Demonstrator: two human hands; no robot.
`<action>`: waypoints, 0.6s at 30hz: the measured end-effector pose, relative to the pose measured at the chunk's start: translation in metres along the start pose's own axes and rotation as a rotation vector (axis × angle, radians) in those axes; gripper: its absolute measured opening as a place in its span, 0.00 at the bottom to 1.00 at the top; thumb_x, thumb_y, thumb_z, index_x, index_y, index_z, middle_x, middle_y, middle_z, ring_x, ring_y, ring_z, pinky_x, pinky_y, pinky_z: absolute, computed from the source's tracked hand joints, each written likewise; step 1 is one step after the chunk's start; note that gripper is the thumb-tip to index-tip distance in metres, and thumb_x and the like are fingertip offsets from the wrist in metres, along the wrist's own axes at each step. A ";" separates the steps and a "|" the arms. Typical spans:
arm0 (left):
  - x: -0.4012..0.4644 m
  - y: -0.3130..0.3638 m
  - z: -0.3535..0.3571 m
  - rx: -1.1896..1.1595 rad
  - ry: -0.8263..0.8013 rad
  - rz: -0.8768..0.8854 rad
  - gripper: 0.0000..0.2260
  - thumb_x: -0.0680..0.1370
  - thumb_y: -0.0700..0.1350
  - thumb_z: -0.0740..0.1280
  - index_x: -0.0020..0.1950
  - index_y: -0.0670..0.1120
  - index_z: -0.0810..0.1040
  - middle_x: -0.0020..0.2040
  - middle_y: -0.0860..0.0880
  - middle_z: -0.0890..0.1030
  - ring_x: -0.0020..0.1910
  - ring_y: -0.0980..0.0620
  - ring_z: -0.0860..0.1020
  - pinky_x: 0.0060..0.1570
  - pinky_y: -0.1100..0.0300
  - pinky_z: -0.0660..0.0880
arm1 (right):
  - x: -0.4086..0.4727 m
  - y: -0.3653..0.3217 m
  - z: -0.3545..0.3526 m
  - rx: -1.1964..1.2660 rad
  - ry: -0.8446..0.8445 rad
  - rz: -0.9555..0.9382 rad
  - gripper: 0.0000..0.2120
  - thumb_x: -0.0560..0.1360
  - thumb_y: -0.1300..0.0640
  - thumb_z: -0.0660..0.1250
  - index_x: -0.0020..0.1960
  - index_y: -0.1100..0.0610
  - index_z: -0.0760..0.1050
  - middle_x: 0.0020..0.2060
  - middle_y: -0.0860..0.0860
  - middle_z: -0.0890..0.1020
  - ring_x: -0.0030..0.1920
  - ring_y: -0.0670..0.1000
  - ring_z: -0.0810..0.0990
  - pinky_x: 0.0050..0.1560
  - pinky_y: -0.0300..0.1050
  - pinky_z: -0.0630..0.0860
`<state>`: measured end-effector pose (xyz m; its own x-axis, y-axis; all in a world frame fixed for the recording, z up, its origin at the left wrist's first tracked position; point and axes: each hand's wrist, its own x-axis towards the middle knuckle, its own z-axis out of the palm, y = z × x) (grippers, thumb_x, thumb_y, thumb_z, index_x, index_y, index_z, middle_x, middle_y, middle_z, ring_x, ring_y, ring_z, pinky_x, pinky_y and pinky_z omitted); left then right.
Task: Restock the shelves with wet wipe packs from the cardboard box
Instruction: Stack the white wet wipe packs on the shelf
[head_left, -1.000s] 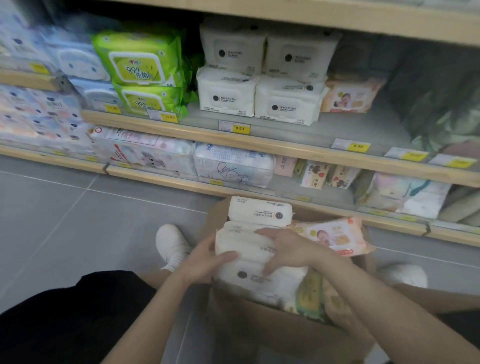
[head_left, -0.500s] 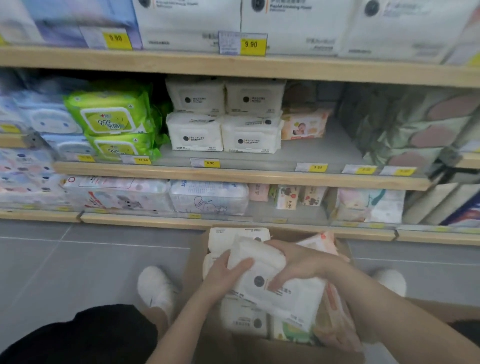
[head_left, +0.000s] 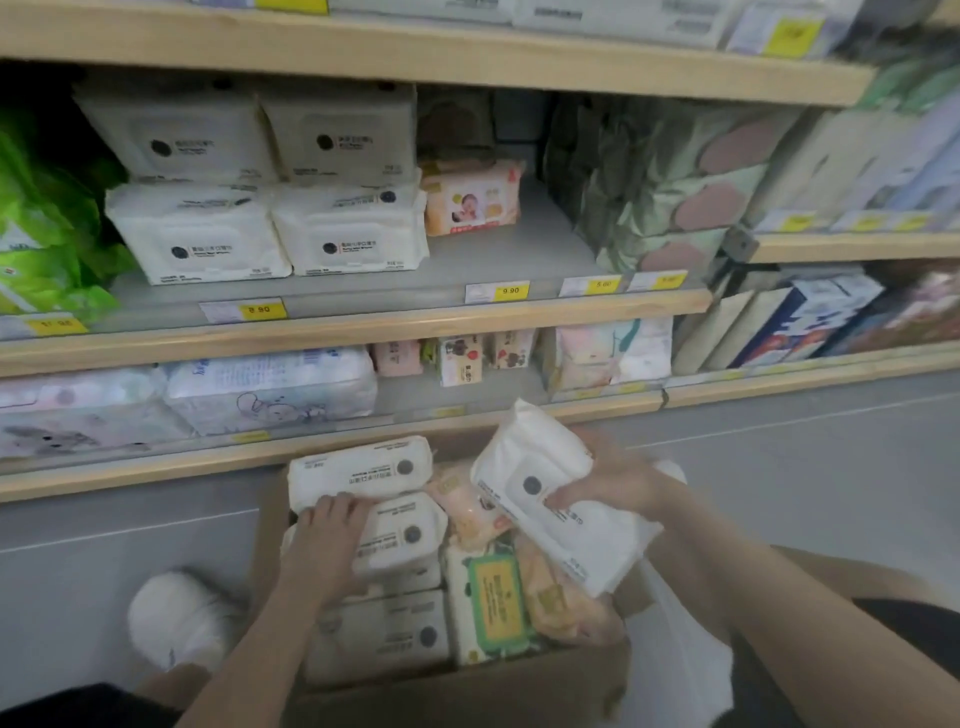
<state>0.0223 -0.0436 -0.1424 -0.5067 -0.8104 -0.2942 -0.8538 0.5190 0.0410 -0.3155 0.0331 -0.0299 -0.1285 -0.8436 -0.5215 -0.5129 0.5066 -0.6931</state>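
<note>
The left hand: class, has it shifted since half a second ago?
Yes. The left hand let go of the lifted white wipe pack and moved left, onto packs stacked in the cardboard box.

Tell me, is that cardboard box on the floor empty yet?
No. The cardboard box still holds several wipe packs, white, pink and green.
</note>
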 end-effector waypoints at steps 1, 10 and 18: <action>0.001 -0.001 0.003 0.000 -0.002 0.001 0.43 0.58 0.61 0.74 0.69 0.52 0.65 0.61 0.48 0.71 0.59 0.46 0.69 0.55 0.52 0.65 | 0.000 0.001 0.001 0.024 0.013 0.010 0.35 0.56 0.49 0.82 0.59 0.42 0.72 0.52 0.42 0.80 0.53 0.45 0.79 0.56 0.51 0.77; -0.001 0.000 -0.006 -0.015 -0.045 0.009 0.39 0.64 0.67 0.66 0.70 0.54 0.59 0.65 0.52 0.69 0.64 0.49 0.67 0.59 0.52 0.64 | 0.007 0.001 0.005 0.105 -0.013 0.041 0.36 0.57 0.55 0.81 0.63 0.46 0.72 0.52 0.45 0.83 0.51 0.47 0.82 0.52 0.48 0.79; -0.046 -0.006 -0.104 -0.134 0.044 -0.024 0.47 0.54 0.72 0.58 0.70 0.54 0.59 0.66 0.53 0.70 0.65 0.50 0.66 0.62 0.51 0.63 | -0.010 -0.064 -0.018 -0.034 0.029 -0.103 0.39 0.60 0.58 0.80 0.65 0.47 0.65 0.54 0.46 0.78 0.54 0.50 0.78 0.51 0.49 0.77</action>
<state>0.0384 -0.0380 -0.0298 -0.4881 -0.8348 -0.2545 -0.8726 0.4606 0.1626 -0.2968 0.0059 0.0289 -0.0982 -0.8960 -0.4331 -0.5533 0.4109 -0.7246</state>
